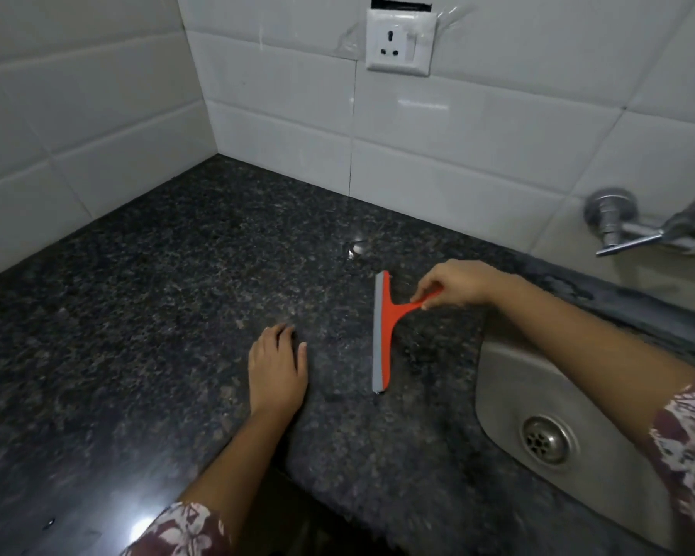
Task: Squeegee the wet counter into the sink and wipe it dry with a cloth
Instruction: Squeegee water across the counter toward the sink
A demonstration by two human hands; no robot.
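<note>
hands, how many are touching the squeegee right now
1. The right hand pinches the handle of the squeegee; the left hand lies flat on the counter, apart from it.

White glossy wall tiles (277,94) cover both walls that meet in the corner. On the back wall sits a white socket plate (399,44) with a rocker switch at its right side — clear film curls loose around it. At the far right a chrome tap (618,224) juts from the tiles.
</note>
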